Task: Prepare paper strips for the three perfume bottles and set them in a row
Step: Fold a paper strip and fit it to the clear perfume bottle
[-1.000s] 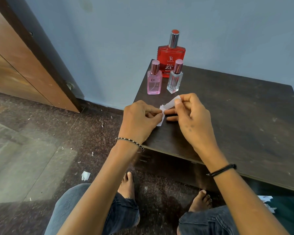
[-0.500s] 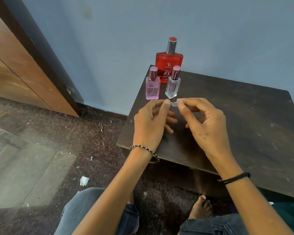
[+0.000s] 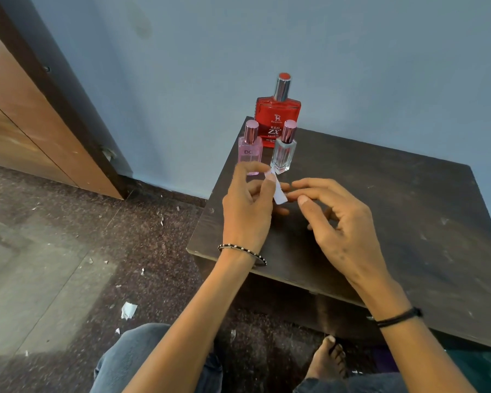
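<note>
Three perfume bottles stand at the far left corner of a dark table [image 3: 394, 211]: a large red bottle [image 3: 277, 117] at the back, a small pink bottle [image 3: 250, 150] front left and a small clear bottle [image 3: 284, 150] front right. Just in front of them my left hand [image 3: 247, 208] pinches a narrow white paper strip [image 3: 277, 188] between thumb and fingers, its lower end hanging free. My right hand [image 3: 338, 222] hovers beside the strip with fingers spread, thumb tip close to the paper but apart from it.
A blue wall rises right behind the table. A wooden door and dark frame [image 3: 40, 109] stand at the left. Torn paper scraps [image 3: 128, 310] lie on the speckled floor. My knees and a bare foot [image 3: 328, 358] are below the table's near edge.
A second ago both hands held the paper near the table's edge. They moved forward toward the bottles; my right hand let go and the strip now hangs from my left hand alone.
</note>
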Demonstrator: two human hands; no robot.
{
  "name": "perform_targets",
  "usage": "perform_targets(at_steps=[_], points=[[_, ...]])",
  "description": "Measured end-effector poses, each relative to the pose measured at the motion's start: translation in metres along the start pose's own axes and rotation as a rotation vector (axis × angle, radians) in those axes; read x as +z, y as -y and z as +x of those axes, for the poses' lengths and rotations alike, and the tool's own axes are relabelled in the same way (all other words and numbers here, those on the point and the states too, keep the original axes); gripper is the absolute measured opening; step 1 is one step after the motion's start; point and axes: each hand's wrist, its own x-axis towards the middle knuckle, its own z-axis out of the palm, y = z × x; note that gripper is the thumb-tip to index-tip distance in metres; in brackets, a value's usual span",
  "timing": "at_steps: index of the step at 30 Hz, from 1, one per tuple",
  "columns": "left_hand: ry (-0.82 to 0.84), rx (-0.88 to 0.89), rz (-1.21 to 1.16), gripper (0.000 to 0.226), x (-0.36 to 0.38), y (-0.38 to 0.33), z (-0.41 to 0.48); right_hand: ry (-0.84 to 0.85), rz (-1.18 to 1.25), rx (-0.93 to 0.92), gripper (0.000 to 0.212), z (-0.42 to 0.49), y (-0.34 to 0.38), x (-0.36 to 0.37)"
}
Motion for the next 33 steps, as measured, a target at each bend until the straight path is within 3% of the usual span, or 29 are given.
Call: perform_targets(at_steps=[6, 11, 14, 20, 23, 28, 33], points=[[0.05, 0.028, 0.046, 0.019, 0.0, 0.003, 0.002, -0.194, -0.023, 0.152, 0.024, 0.021, -0.001, 0.009], [0.044, 0.09, 0.109, 0.017, -0.002, 0.003, 0.003, -0.077, -0.064, 0.223, 0.06, 0.056, -0.004, 0.022], [0.022, 0.088, 0.114, 0.021, -0.003, 0.003, 0.004, -0.051, -0.049, 0.231, 0.065, 0.073, -0.005, 0.028], [-0.009, 0.054, 0.065, 0.018, -0.001, 0.001, 0.005, -0.041, -0.083, 0.192, 0.034, 0.076, -0.002, 0.03], [-0.015, 0.027, 0.057, 0.016, -0.001, 0.001, 0.005, -0.089, -0.07, 0.229, 0.029, 0.058, 0.003, 0.015], [0.009, 0.034, 0.066, 0.018, 0.004, -0.003, 0.0, -0.144, 0.357, 0.42, 0.017, 0.02, 0.009, -0.011], [0.061, 0.075, 0.082, 0.02, 0.021, -0.004, -0.004, -0.046, 0.605, 0.446, 0.016, 0.006, 0.016, -0.027]])
